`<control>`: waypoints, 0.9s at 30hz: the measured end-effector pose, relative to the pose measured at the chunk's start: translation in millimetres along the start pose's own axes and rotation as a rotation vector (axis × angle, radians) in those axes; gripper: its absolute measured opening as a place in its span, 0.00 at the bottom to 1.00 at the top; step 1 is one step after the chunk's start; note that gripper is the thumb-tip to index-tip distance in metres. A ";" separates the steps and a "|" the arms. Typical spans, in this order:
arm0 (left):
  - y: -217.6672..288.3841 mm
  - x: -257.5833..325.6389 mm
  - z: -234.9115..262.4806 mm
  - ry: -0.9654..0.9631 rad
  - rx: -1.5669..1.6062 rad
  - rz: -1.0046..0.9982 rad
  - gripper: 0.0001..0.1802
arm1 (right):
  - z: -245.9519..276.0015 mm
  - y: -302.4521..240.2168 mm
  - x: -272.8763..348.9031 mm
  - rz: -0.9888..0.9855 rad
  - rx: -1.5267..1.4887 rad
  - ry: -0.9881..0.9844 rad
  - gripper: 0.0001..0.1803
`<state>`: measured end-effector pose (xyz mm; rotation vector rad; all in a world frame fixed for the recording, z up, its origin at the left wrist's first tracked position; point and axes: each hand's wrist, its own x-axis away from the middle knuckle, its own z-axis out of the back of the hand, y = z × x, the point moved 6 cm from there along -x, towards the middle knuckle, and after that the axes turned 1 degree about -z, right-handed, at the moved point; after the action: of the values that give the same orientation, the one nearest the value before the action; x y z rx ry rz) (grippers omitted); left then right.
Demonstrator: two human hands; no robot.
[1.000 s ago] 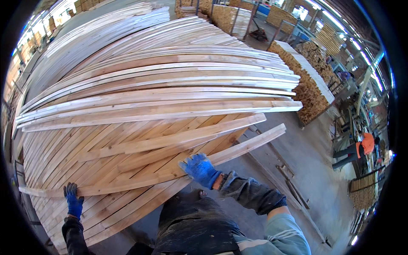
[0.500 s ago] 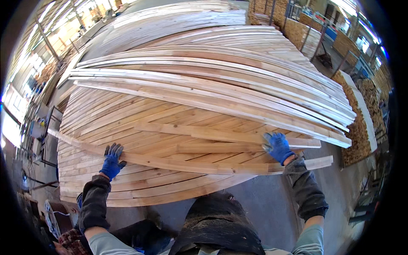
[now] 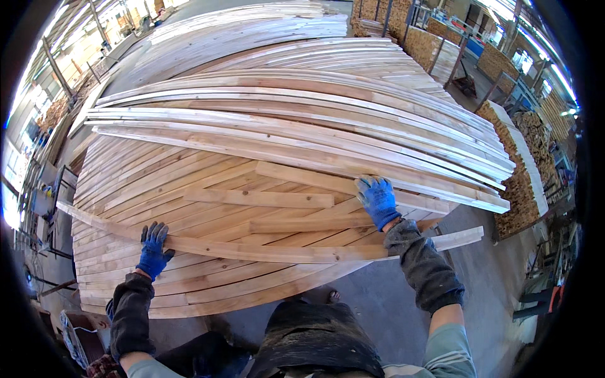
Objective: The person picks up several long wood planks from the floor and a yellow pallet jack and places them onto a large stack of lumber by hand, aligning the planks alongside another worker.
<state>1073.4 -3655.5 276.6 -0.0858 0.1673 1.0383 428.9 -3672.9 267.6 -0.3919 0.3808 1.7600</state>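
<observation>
Metal frame, dark point(image 3: 61, 217): one, at the far left, beside the timber layer.

Timber layer point(image 3: 120, 277): many pale brown boards laid side by side, forming the broad surface beneath the loose pieces.

Left hand point(image 3: 155, 252): in a blue glove with darkened fingertips; fingers stretched and parted, laid on the long board, not closed round it.

Long board point(image 3: 271, 253): one, knotted, running from the left edge of the layer, past the left hand and under the right forearm, its right end jutting out over the floor point(image 3: 403, 302). It appears bowed.

Board bundle, white-edged point(image 3: 277, 126): several long pieces lying together across the far part of the layer.

Short board point(image 3: 261, 199): one, lying flat between the long board and the bundle.

Lower board point(image 3: 309, 224): one, just nearer the wearer; right end hidden at the right hand.

Upper board point(image 3: 302, 177): one, slanting down rightward from the bundle's near edge to the right hand.

Right hand point(image 3: 378, 200): blue-gloved, fingertips at the upper board; whether they grip it cannot be told.

Block stack point(image 3: 504, 170): tall, brown-faced, standing right of the bundle.
</observation>
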 end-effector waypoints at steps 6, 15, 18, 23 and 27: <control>-3.9 1.0 -0.9 -0.016 0.012 0.009 0.46 | 23.3 -49.2 20.3 0.123 -0.304 -0.167 0.29; 1.4 -8.6 -3.1 -0.023 0.065 -0.037 0.44 | -28.5 -67.8 45.8 0.223 -0.266 -0.142 0.28; -1.5 2.9 0.3 -0.024 0.035 0.013 0.50 | -24.1 -85.5 13.1 0.148 -0.115 -0.377 0.20; 6.2 -7.0 -2.7 -0.062 -0.030 0.017 0.54 | -1.0 -73.3 22.8 0.132 -0.088 -0.249 0.19; -9.9 7.1 -8.8 -0.070 -0.092 0.064 0.58 | 51.5 -57.9 13.2 0.089 -0.060 -0.136 0.19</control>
<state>1084.6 -3655.8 266.6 -0.1276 0.0587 1.1117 479.6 -3625.7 304.7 -0.2999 0.2527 1.8769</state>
